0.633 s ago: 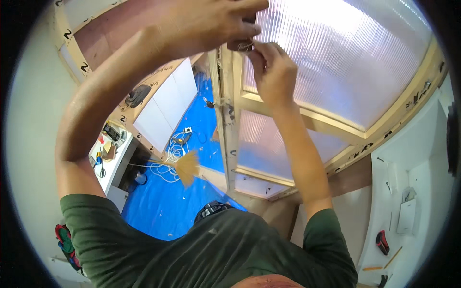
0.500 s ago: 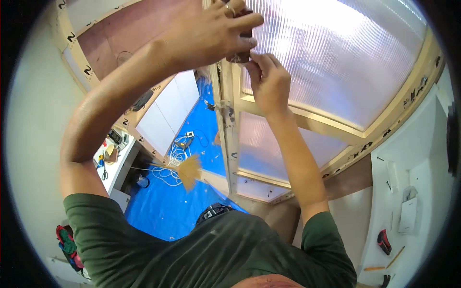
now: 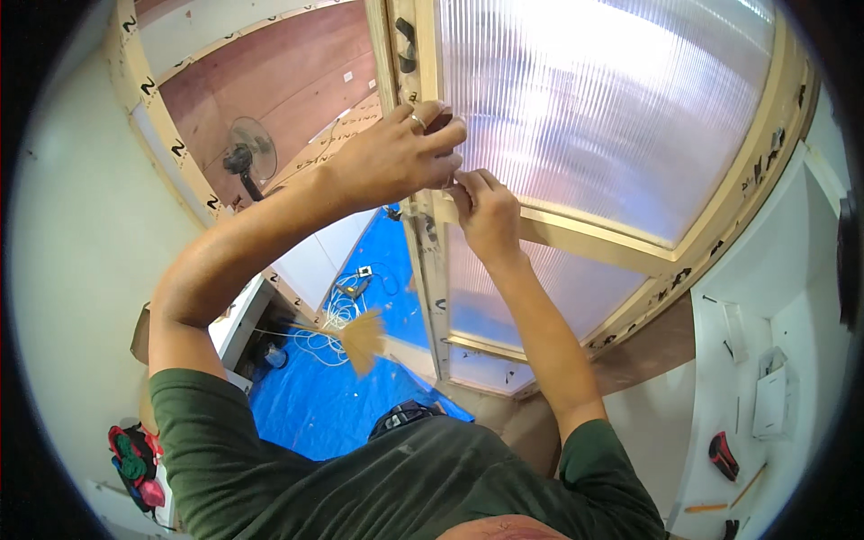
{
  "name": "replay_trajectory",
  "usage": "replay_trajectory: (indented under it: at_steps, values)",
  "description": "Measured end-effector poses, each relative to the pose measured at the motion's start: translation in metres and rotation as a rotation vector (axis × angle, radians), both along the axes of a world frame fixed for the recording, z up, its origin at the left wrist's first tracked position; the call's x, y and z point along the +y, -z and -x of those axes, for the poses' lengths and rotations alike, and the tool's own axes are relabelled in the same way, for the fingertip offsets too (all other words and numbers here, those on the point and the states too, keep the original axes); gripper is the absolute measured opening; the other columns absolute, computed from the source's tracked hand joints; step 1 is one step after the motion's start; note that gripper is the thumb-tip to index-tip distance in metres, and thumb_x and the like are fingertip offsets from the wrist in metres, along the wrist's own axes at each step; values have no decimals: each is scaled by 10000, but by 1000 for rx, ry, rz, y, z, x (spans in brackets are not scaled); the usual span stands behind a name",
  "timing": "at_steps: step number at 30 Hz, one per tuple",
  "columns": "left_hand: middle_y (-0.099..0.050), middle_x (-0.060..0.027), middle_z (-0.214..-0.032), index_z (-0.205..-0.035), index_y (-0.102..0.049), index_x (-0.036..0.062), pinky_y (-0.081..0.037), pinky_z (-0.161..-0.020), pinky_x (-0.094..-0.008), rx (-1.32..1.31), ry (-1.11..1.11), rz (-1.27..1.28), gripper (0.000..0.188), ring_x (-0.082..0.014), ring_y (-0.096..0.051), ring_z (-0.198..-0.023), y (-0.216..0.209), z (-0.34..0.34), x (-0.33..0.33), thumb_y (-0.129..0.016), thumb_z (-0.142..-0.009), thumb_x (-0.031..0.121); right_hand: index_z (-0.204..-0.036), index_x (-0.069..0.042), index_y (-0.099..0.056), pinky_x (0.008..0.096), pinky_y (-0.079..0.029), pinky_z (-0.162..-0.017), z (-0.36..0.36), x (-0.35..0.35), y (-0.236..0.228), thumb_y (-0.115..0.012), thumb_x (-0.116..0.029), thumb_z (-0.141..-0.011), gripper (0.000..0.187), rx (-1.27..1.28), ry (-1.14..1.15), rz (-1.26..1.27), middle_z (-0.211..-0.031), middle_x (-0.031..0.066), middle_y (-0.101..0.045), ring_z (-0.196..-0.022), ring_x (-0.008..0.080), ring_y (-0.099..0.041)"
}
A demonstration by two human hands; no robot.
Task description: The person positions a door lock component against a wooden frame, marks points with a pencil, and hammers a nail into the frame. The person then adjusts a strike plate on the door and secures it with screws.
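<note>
My left hand, a ring on one finger, is closed around a small dark brown piece that is mostly hidden behind the fingers. Just below it, my right hand pinches at the lower end of that piece. Whatever lies between the right fingertips is too small to make out. Both hands are raised in front of a pale wooden door frame with ribbed translucent panels, close to its left upright.
Beyond the opening, a blue tarp covers the floor, with a straw broom and tangled white cable on it. A black fan stands farther back. On the right, a white shelf holds a red-and-black utility knife and pencils.
Both hands have come lower in the picture together, still at the dark brown piece, which is now more hidden. The view has shifted, showing the fan and more of the upright.
</note>
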State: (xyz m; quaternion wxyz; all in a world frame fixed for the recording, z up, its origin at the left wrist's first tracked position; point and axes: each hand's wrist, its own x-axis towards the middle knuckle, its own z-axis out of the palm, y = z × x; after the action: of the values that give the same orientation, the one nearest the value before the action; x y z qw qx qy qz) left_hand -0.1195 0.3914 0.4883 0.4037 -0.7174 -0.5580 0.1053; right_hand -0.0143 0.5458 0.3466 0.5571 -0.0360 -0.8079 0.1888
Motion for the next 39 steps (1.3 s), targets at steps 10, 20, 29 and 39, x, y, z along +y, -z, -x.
replay_trajectory:
  at_steps: [10,20,29,39]
  values:
    - [-558,-120,-1457,-1223,-703,141,-503,-1116,-461,-31,-26,24,367,-369,-482,-1410,24,-2,-7,-728,-870,238,-999,-32,-711,496,-507,-846,-13,-6,9,-773,-85,-868,154,-69,7,-90,-924,141,-693,-927,373,-644]
    - [-580,-44,-1180,-933,-720,121,-512,-981,-394,7,99,-111,173,-267,-556,-1235,47,5,-1,-679,-910,288,-1148,-9,-751,419,-588,-745,-28,12,-9,-679,-17,-944,216,-1,-83,96,-1007,173,-742,-894,332,-739]
    - [-569,-34,-1142,-827,-721,147,-523,-894,-363,-18,215,-118,132,-233,-568,-1166,44,20,-4,-680,-882,260,-1103,47,-749,344,-601,-633,35,1,-144,-763,-154,-988,232,196,-153,144,-955,194,-767,-734,238,-773]
    - [-554,-10,-1250,-862,-742,208,-522,-921,-378,-35,295,-149,74,-244,-530,-1231,50,36,-6,-706,-851,272,-1050,54,-763,261,-552,-551,44,-18,-155,-813,-133,-954,216,179,-94,376,-865,105,-762,-621,154,-729]
